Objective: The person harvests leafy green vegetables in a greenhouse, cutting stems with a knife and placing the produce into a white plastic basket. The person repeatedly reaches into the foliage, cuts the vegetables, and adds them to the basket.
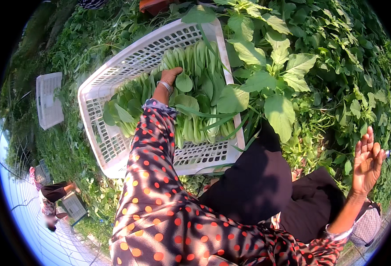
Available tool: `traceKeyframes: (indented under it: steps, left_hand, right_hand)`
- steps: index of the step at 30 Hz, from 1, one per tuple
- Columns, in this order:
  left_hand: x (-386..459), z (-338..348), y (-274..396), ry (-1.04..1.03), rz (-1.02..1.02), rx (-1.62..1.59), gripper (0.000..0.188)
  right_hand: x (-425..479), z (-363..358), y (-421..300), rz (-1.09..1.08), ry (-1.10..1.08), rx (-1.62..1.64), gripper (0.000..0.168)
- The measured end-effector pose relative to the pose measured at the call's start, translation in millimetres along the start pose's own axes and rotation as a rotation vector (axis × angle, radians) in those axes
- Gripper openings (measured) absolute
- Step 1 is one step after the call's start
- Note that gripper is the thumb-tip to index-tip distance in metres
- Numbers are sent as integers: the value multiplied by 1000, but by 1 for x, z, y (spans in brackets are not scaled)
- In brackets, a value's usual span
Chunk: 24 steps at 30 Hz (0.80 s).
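Note:
A white plastic crate (227,63) with latticed sides lies before me, holding rows of leafy green vegetables with pale stalks (189,129). My left hand (170,77) reaches into it, wearing bangles at the wrist, and rests among the bunches near the crate's middle. Leaves hide most of its fingers, so whether it grips a bunch does not show. At the far right my right hand (367,166) is raised with its palm turned up and fingers apart; nothing lies in it. Both sleeves are dark with red and orange dots.
Tall broad-leaved plants (275,76) lean over the crate's right rim. Another white crate (49,99) stands at the left among greenery. At the lower left a person (47,199) is near a further crate (73,205). A reddish container (154,6) shows at the top.

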<state>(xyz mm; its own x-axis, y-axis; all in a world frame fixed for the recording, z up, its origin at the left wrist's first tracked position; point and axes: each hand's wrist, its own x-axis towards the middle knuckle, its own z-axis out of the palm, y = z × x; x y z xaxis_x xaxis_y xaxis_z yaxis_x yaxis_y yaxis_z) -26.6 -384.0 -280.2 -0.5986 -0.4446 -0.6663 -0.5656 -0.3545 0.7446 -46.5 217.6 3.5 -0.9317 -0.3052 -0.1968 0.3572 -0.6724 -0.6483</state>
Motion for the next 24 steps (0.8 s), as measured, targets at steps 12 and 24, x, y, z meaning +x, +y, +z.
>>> traceKeyframes:
  steps: [12, 24]
  left_hand:
    - [-11, -28, 65, 46, -27, 330, 74]
    - [-28, -75, 106, 465, 826, 1314, 50]
  right_hand:
    - [9, 7, 9, 93, 191, -333, 16]
    - [70, -132, 84, 530, 187, -1391, 30]
